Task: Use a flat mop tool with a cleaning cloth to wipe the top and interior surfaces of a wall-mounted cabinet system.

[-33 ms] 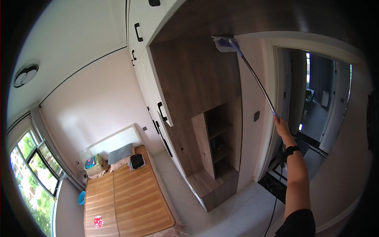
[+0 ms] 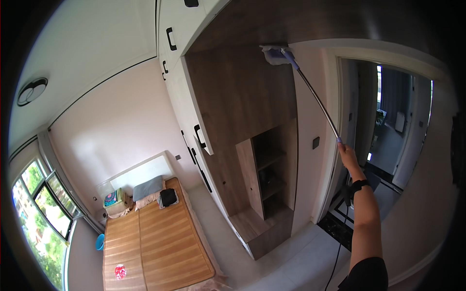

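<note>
My right hand (image 2: 346,155) is wrapped round the purple grip of a flat mop, with the arm stretched up and forward from the lower right. The long, thin metal pole of the mop (image 2: 316,99) slants up and to the left. Its flat head (image 2: 276,55), with a purple joint and a pale cloth pad, is raised at the top of the brown wood-grain cabinet panel (image 2: 242,92), just under the brown overhead board (image 2: 310,22). The pad looks to be touching the wood there. A dark band circles my right wrist. My left hand is out of view.
Below are open cabinet shelves (image 2: 270,169) and white doors with black handles. A doorway (image 2: 388,121) opens at right; a dark cable (image 2: 338,252) hangs by my arm. At left stand a bed with a woven mat (image 2: 165,237) and an open window (image 2: 53,203).
</note>
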Motion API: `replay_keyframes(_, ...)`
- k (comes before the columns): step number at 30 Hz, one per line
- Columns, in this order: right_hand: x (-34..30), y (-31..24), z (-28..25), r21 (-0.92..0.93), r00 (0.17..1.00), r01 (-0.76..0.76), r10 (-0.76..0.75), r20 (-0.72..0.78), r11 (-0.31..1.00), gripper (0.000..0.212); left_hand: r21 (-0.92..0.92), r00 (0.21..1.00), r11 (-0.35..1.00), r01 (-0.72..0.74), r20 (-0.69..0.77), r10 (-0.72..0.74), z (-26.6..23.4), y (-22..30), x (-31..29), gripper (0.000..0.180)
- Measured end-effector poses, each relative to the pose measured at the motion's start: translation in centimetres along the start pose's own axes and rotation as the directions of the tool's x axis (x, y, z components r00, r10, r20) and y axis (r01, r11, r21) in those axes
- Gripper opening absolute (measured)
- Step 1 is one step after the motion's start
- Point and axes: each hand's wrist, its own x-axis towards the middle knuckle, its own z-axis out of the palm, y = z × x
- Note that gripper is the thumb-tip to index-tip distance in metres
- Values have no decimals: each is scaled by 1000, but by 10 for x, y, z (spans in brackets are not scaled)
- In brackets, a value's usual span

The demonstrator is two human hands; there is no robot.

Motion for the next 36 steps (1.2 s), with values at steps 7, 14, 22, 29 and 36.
replay_keyframes(7,41,0,-58,-236,999,41,-43,-4,971,54,25,1000,1000,-9,5,9,1,3,9,25)
replay_keyframes(14,60,8,-85,-214,999,-28,37,38,976,55,21,998,998,-61,10,61,7,15,25,23)
replay_keyframes(22,65,-17,-116,-85,995,-62,68,68,994,46,94,999,995,-27,24,24,7,17,22,23)
replay_keyframes(29,54,1,-80,-157,968,-41,78,237,987,47,86,995,993,-83,67,77,16,41,32,25)
replay_keyframes(36,34,34,-30,-117,951,-88,118,286,989,50,63,994,996,-69,88,63,13,4,13,23)
